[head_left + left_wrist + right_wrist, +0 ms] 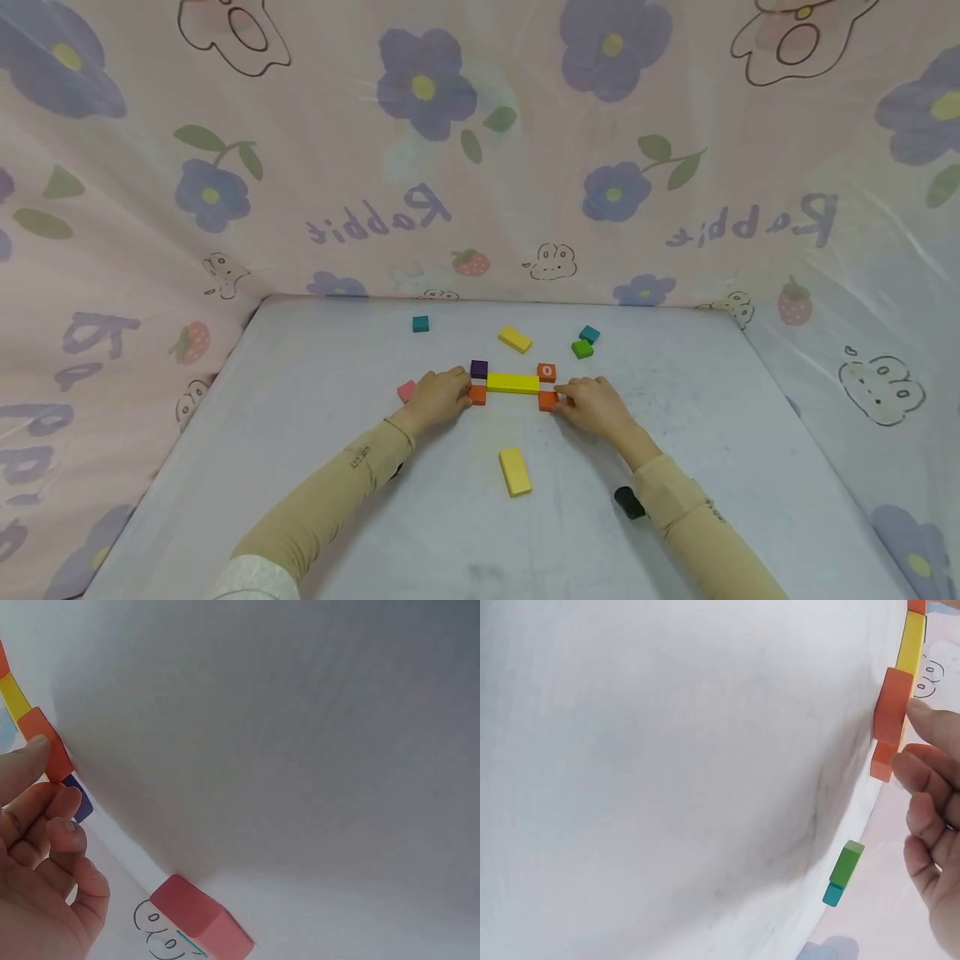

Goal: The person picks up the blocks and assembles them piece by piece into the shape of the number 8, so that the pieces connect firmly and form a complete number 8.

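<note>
A long yellow block (513, 383) lies crosswise on the table between small blocks at its ends. At its left end sit a purple block (479, 368) and, nearer me, an orange block (477, 396). My left hand (437, 397) pinches that orange block (46, 746) between thumb and index finger, the other fingers loosely bent. At the right end are an orange block marked 0 (547, 372) and a nearer plain orange block (548, 402). My right hand (597, 406) pinches the plain one (892, 706) with thumb and index finger.
A pink block (407, 391) lies by the left hand. Farther back are a teal block (421, 323), a yellow block (515, 339), and a green block (582, 349) touching another teal block (589, 334). Another yellow block (515, 472) lies in front. Patterned curtains (510, 167) enclose the table.
</note>
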A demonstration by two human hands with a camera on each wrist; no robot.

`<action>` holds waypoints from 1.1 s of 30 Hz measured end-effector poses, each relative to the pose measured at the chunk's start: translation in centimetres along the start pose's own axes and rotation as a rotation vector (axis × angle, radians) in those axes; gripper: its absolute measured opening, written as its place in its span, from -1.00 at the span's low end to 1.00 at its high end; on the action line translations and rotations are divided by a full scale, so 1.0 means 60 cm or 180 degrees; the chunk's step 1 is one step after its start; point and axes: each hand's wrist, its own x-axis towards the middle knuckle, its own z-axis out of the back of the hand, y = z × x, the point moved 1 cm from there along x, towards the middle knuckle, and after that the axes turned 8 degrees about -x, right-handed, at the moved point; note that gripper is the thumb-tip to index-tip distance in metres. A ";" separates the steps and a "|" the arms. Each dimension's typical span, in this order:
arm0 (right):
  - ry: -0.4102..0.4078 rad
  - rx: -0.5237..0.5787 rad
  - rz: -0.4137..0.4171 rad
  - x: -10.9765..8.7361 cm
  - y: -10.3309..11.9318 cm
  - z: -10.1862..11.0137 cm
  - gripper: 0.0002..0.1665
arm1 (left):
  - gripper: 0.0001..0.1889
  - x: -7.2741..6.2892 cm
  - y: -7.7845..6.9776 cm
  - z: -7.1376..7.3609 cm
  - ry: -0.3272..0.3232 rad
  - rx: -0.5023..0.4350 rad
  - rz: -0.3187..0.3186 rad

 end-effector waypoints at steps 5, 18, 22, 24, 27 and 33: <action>-0.0029 0.0105 -0.0092 0.004 -0.012 -0.001 -0.64 | -0.82 -0.001 0.002 -0.002 0.0024 -0.0003 0.0003; -0.0217 0.0115 -0.0366 0.047 -0.063 0.030 -0.71 | -0.83 -0.004 0.004 -0.002 -0.0078 -0.0063 -0.0068; -0.0214 0.0055 -0.0480 0.063 -0.082 0.036 -0.77 | -0.82 -0.003 0.005 -0.001 -0.0039 -0.0033 -0.0044; -0.0169 0.0042 -0.0519 0.070 -0.089 0.036 -0.74 | -0.82 -0.003 0.005 -0.001 -0.0037 -0.0021 -0.0028; -0.0093 0.0038 -0.0584 0.078 -0.100 0.032 -0.63 | -0.82 -0.003 0.005 -0.002 -0.0056 -0.0036 -0.0029; 0.0163 0.0017 -0.0710 0.086 -0.113 0.016 -0.45 | -0.82 -0.003 0.002 -0.003 -0.0028 -0.0071 -0.0013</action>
